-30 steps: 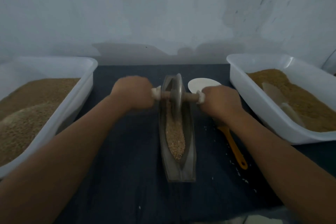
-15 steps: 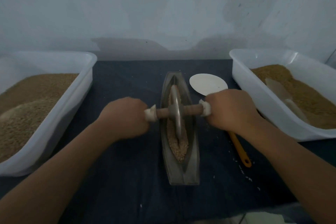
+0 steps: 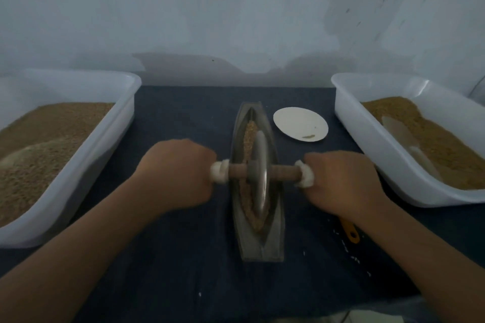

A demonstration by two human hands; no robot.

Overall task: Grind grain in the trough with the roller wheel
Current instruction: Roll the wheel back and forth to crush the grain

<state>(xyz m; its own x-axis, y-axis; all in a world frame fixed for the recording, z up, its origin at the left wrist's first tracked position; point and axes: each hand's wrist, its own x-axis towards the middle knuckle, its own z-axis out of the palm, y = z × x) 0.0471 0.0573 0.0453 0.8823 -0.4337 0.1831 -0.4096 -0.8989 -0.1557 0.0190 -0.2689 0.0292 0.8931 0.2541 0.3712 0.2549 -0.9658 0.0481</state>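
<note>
A person's left hand (image 3: pixel 178 173) and right hand (image 3: pixel 341 178) each grip one end of a wooden axle (image 3: pixel 284 172), fingers curled round it. Its roller wheel (image 3: pixel 258 176) stands upright in the narrow trough (image 3: pixel 262 252) of grain (image 3: pixel 249 134), on a dark cloth (image 3: pixel 196 113) between two white tubs (image 3: pixel 91 165).

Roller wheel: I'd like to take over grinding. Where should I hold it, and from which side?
Probably by the two ends of its wooden axle, one hand each side of the trough, from above. The disc stands upright in the narrow trough, its axle sticking out sideways; the left hand and right hand grip there.
</note>
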